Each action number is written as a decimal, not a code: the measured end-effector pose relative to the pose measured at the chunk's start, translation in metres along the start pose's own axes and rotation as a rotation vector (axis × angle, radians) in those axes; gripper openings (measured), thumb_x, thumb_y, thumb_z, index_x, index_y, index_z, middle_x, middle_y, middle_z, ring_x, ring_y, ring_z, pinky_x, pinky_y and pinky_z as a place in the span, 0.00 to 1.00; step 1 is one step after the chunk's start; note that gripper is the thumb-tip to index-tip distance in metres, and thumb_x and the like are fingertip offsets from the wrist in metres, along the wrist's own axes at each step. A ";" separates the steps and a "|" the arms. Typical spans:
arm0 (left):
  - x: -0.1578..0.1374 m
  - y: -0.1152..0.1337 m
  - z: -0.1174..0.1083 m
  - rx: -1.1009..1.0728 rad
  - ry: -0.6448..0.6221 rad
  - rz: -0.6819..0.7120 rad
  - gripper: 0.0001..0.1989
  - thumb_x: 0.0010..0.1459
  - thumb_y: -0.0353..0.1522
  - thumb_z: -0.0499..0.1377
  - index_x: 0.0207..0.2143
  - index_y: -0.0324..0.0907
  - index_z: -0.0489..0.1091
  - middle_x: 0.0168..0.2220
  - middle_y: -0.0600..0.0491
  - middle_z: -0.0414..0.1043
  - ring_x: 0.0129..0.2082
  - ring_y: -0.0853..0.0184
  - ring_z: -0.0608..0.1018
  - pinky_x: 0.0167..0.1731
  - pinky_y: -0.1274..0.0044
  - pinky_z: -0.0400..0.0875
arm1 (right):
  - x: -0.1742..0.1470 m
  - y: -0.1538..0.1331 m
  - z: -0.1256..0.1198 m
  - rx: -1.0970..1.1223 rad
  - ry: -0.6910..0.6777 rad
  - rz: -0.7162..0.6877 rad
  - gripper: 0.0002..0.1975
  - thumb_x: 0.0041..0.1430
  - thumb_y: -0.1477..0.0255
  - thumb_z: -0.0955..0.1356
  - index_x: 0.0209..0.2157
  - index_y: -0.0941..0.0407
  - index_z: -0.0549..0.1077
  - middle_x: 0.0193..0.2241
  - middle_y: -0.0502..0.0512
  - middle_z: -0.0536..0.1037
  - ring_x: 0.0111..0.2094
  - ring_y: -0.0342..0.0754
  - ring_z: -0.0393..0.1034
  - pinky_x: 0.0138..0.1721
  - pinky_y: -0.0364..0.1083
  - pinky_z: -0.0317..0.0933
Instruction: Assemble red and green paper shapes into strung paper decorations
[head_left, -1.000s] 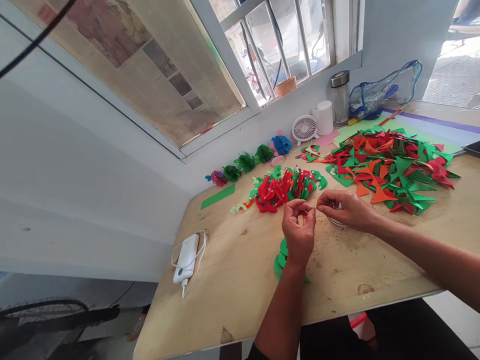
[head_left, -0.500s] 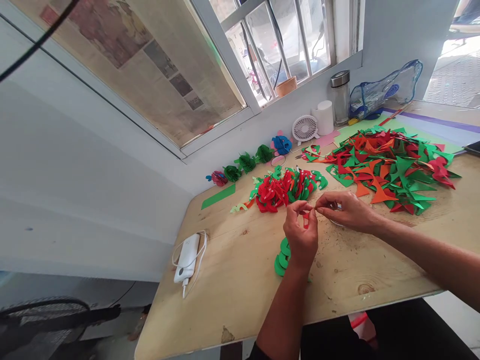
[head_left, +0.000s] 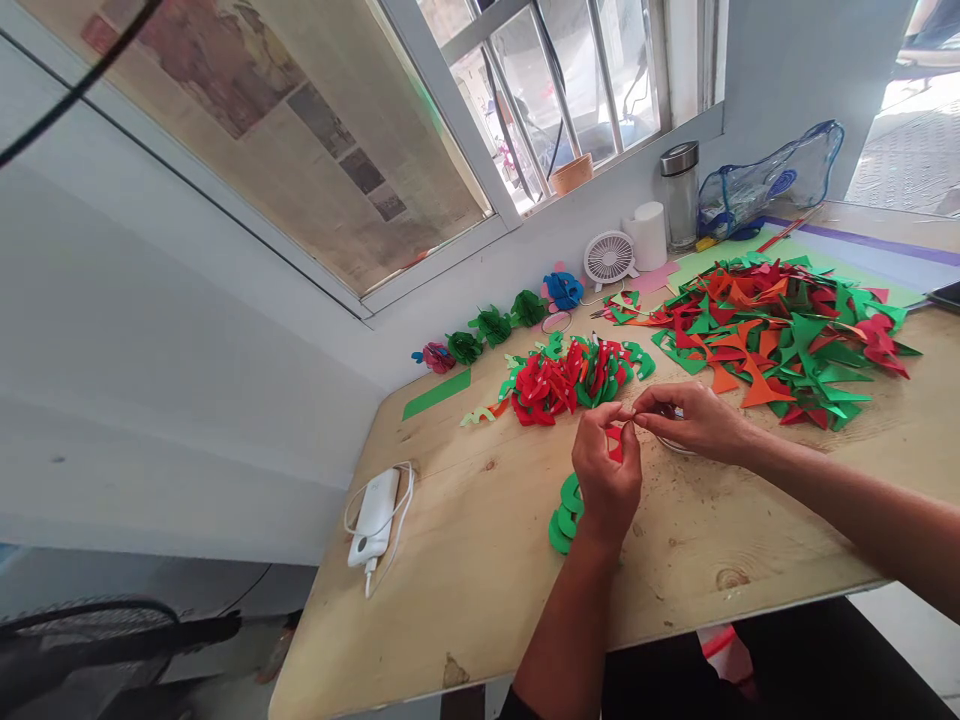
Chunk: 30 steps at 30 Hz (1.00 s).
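My left hand (head_left: 606,465) and my right hand (head_left: 694,420) meet at the fingertips above the wooden table (head_left: 465,560). Both are closed in a pinch; whatever is between the fingertips is too small to make out. A bit of red paper (head_left: 615,443) shows by my left palm, and I cannot tell whether it is held. Beside my left wrist lie green paper cutouts (head_left: 565,515), partly hidden by the arm. Just beyond my hands sits a bunch of red paper cutouts (head_left: 546,385) next to green ones with small white squares. Under my right hand a round clear rim (head_left: 675,445) shows in part.
A big heap of red, orange and green paper scraps (head_left: 787,335) covers the right side. A power bank (head_left: 375,515) with a white cable lies left. Along the wall stand green paper balls (head_left: 493,325), a small fan (head_left: 610,258) and a glass bottle (head_left: 680,195).
My left hand has shifted slightly to the right, and its fingertips are closer to those of my right hand. The other things lie as before.
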<state>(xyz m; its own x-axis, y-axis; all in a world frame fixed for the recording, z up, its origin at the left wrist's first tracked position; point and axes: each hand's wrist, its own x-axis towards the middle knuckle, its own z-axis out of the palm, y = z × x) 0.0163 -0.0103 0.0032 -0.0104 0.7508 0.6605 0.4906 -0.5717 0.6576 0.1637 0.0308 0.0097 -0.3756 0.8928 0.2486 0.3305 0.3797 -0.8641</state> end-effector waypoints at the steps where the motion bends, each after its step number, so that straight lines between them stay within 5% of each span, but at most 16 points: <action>1: 0.000 0.000 0.000 0.005 -0.001 0.009 0.13 0.56 0.24 0.54 0.44 0.42 0.63 0.36 0.50 0.72 0.37 0.67 0.75 0.38 0.72 0.70 | 0.000 0.000 0.000 -0.004 0.000 -0.001 0.12 0.56 0.64 0.64 0.31 0.57 0.76 0.23 0.51 0.73 0.23 0.41 0.58 0.24 0.42 0.54; 11: 0.000 -0.002 -0.001 0.051 0.001 0.078 0.12 0.57 0.25 0.54 0.44 0.42 0.63 0.36 0.49 0.72 0.38 0.66 0.75 0.38 0.72 0.71 | -0.001 -0.001 0.000 0.077 -0.044 0.010 0.17 0.57 0.60 0.64 0.34 0.58 0.77 0.19 0.49 0.69 0.21 0.40 0.56 0.20 0.42 0.50; 19: 0.000 -0.001 -0.001 0.039 0.002 0.022 0.11 0.57 0.26 0.54 0.44 0.42 0.64 0.36 0.49 0.73 0.38 0.65 0.75 0.38 0.71 0.70 | 0.000 -0.002 -0.002 0.080 -0.039 -0.011 0.15 0.56 0.62 0.64 0.34 0.56 0.78 0.22 0.52 0.73 0.24 0.43 0.62 0.22 0.42 0.55; 30: 0.000 0.000 -0.001 0.001 0.007 -0.010 0.11 0.57 0.25 0.54 0.43 0.42 0.63 0.35 0.50 0.73 0.37 0.67 0.75 0.39 0.72 0.70 | -0.001 0.000 -0.003 -0.014 -0.046 -0.010 0.14 0.57 0.65 0.63 0.33 0.57 0.77 0.22 0.51 0.71 0.22 0.41 0.58 0.22 0.42 0.52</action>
<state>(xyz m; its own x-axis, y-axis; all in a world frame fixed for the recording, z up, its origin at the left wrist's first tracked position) 0.0155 -0.0105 0.0038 -0.0215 0.7544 0.6560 0.4912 -0.5636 0.6642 0.1664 0.0307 0.0109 -0.4180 0.8770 0.2369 0.3381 0.3922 -0.8555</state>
